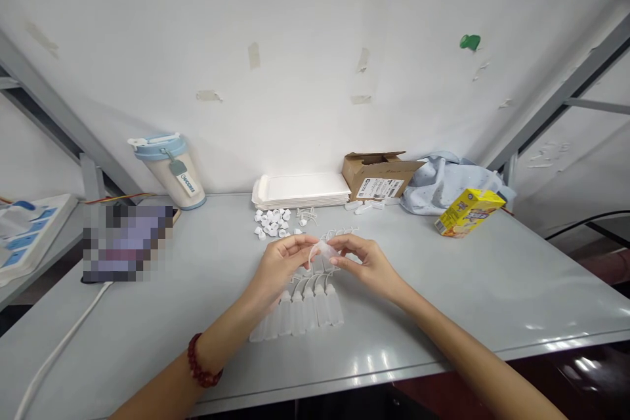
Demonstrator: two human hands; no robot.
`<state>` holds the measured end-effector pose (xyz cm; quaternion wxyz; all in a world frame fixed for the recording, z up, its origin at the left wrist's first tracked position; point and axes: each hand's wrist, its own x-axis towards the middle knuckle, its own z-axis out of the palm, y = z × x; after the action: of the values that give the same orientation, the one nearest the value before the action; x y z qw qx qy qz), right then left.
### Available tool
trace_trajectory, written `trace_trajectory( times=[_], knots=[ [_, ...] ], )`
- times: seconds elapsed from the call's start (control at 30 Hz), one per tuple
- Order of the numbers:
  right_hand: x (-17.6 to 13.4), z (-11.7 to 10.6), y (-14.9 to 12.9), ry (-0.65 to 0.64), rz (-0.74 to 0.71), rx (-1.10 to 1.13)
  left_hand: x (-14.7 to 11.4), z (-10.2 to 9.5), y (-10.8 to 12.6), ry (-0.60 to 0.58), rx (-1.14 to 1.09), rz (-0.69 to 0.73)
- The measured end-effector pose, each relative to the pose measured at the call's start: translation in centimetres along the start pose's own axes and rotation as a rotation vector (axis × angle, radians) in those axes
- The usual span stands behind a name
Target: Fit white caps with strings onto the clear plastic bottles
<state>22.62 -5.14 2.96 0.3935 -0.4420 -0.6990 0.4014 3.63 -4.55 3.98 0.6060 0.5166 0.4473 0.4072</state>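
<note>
My left hand (pixel 281 268) and my right hand (pixel 368 261) meet above the middle of the table, fingers pinched around one small translucent plastic bottle (pixel 325 250). The right fingers grip its body, and the left fingers close at its top end, where a thin curved white tube (pixel 311 256) bends downward. Below them, similar small bottles (pixel 309 312) lie side by side in a row, curved tubes pointing away from me. More bottles lie partly hidden behind my hands. Beyond sits a scatter of small white caps (pixel 272 222), beside a few loose curved tubes (pixel 308 215).
Along the wall stand stacked white trays (pixel 302 190), an opened cardboard box (pixel 377 177) and a bunched blue cloth (pixel 445 177). A yellow carton (pixel 470 212) is at right. A tumbler (pixel 170 170), a phone (pixel 130 243) with a cable (pixel 63 348) and a power strip (pixel 37 233) occupy the left.
</note>
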Motion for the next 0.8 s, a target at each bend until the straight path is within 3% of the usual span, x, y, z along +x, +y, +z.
trace_trajectory(
  times=[0.53, 0.8],
  knots=[
    [-0.1, -0.2, -0.2, -0.048, 0.006, 0.131, -0.5, 0.5, 0.8, -0.004, 0.161, 0.013],
    [-0.2, -0.3, -0.5, -0.09, 0.008, 0.123, -0.5, 0.6, 1.0, -0.02, 0.246, 0.09]
  ],
)
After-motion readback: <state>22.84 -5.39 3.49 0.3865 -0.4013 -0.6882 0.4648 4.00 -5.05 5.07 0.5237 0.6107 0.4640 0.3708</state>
